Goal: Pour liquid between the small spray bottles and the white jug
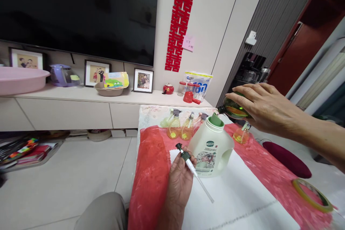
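My right hand (258, 106) is closed round a small green bottle (231, 109), tipped on its side with its dark neck over the green funnel (216, 119) that sits in the mouth of a white jug (211, 147). My left hand (180, 179) pinches a black pump head with a long clear tube (192, 169), just left of the jug. Both hands hover over a low table covered in red cloth (151, 172) and white paper (237, 194).
Several small spray bottles of yellow liquid (179, 127) stand behind the jug, another (241, 134) to its right. A tape roll (312, 194) lies at the table's right. A dark red cushion (287, 158), a TV cabinet (81, 104) with photo frames and my knee (105, 212) surround the table.
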`<act>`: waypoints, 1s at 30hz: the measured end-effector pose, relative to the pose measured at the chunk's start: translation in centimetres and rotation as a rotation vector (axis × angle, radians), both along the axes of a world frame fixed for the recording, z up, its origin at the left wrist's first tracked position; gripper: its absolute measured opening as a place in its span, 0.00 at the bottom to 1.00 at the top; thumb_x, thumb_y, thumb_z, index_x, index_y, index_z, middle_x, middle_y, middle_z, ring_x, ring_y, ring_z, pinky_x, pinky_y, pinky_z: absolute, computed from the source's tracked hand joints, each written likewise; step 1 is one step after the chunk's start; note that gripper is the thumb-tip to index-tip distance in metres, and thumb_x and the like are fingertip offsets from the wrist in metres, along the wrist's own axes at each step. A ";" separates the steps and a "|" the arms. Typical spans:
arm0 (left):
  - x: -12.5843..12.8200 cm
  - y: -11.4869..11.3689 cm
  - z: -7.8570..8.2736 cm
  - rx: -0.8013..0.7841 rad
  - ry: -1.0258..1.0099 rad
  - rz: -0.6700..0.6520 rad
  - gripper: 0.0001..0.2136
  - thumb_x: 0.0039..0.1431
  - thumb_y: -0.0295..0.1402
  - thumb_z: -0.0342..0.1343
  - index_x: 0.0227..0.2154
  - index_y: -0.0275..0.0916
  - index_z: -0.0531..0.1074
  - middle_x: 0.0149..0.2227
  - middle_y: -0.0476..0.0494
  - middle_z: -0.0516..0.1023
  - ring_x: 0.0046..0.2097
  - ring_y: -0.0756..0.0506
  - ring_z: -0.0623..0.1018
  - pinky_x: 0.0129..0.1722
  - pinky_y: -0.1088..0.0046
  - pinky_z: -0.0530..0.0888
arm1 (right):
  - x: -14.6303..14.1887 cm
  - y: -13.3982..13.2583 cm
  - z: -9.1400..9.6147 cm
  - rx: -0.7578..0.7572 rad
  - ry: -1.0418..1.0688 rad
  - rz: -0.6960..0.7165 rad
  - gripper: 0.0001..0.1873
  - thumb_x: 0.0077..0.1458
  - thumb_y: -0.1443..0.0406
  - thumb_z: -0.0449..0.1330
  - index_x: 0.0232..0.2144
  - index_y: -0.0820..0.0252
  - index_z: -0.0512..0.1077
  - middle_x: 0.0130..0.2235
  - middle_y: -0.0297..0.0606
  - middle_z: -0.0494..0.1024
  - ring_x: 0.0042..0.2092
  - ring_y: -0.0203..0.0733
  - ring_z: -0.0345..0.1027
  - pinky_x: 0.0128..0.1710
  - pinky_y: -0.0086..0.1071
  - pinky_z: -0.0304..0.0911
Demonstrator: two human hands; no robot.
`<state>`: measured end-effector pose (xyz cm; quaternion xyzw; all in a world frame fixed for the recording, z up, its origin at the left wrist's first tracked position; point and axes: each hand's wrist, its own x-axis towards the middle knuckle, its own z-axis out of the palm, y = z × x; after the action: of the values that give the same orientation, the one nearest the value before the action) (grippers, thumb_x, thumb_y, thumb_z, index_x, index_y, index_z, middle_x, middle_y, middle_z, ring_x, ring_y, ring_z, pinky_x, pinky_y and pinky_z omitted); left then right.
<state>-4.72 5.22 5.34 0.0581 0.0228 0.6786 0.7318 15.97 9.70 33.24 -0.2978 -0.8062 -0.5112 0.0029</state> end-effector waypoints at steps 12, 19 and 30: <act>0.0 0.0 -0.1 0.001 -0.005 0.012 0.11 0.53 0.25 0.68 0.40 0.40 0.81 0.47 0.45 0.82 0.43 0.48 0.80 0.50 0.71 0.78 | -0.1 0.0 0.0 0.007 -0.012 0.013 0.29 0.56 0.70 0.55 0.60 0.57 0.60 0.60 0.46 0.66 0.58 0.54 0.60 0.52 0.44 0.54; 0.1 -0.2 0.2 -0.033 -0.007 0.024 0.12 0.51 0.25 0.70 0.40 0.38 0.81 0.46 0.44 0.82 0.42 0.47 0.81 0.49 0.69 0.79 | -0.4 -0.2 0.0 0.032 -0.030 0.032 0.27 0.58 0.71 0.54 0.60 0.57 0.61 0.60 0.47 0.66 0.58 0.53 0.61 0.53 0.45 0.54; 0.0 -0.1 0.2 0.002 0.011 0.011 0.13 0.52 0.27 0.69 0.42 0.40 0.81 0.43 0.45 0.81 0.42 0.47 0.80 0.49 0.69 0.78 | -0.5 -0.1 0.0 0.033 -0.075 0.019 0.31 0.54 0.75 0.54 0.61 0.57 0.61 0.61 0.48 0.65 0.60 0.54 0.59 0.57 0.48 0.54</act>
<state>-4.76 5.14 5.50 0.0623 0.0267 0.6822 0.7280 15.52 9.56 33.20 -0.2708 -0.8001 -0.5350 -0.0178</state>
